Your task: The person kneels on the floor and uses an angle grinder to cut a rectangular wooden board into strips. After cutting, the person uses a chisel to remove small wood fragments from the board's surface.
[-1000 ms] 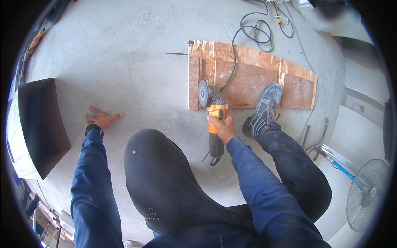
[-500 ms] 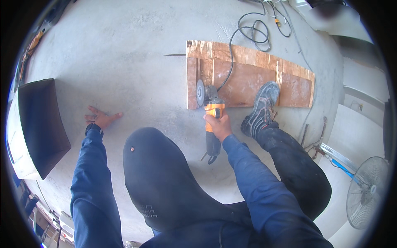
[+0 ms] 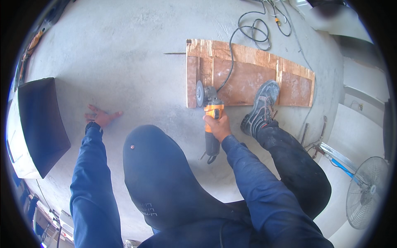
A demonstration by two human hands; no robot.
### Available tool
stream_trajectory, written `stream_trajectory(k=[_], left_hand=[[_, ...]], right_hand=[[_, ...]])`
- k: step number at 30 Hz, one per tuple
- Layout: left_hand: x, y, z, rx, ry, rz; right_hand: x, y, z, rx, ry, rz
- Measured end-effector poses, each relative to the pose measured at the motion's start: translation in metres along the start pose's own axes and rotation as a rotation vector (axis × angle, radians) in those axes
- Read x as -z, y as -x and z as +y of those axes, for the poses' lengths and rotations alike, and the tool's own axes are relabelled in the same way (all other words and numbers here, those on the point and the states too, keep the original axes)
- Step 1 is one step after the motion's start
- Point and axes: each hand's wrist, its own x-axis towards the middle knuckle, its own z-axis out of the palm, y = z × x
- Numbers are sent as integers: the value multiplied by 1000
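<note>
R hand [image 3: 220, 127] wrapped firmly round the angle grinder [image 3: 214, 110], thumb up across the orange part of the body! Grinder's got its head over the wooden panel [image 3: 252, 82], just by the near L corner, w/ the black handle end poking out past the near edge toward the person. Disc [image 3: 200, 93] stands up on edge on the L side of the head; can't tell if it's touching the wood. Over to the L hand [image 3: 103, 117]: palm down on the floor [image 3: 124, 49], fingers spread wide, dark watch [image 3: 93, 125] at the wrist, btwn the panel's L edge & a white box w/ dark inside [image 3: 43, 128], well apart from the panel. R shoe [image 3: 265, 99] has its toe over the panel's near edge, R of the grinder. Cord [image 3: 232, 58] crosses the panel's far edge, loops on the floor beyond; fan [image 3: 366, 192] way out R
</note>
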Motion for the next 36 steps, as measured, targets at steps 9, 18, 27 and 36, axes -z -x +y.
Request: stream_trajectory(k=[9, 18, 27, 36], left_hand=[[-3, -3, 3, 20, 9, 12], [1, 2, 4, 18, 12, 11], [2, 4, 6, 24, 8, 3], [-1, 0, 3, 23, 48, 10]], right_hand=[[0, 6, 3, 33, 30, 17], [-1, 10, 12, 48, 50, 35], [-1, 20, 8, 3, 54, 41], [0, 25, 15, -18, 96, 29]])
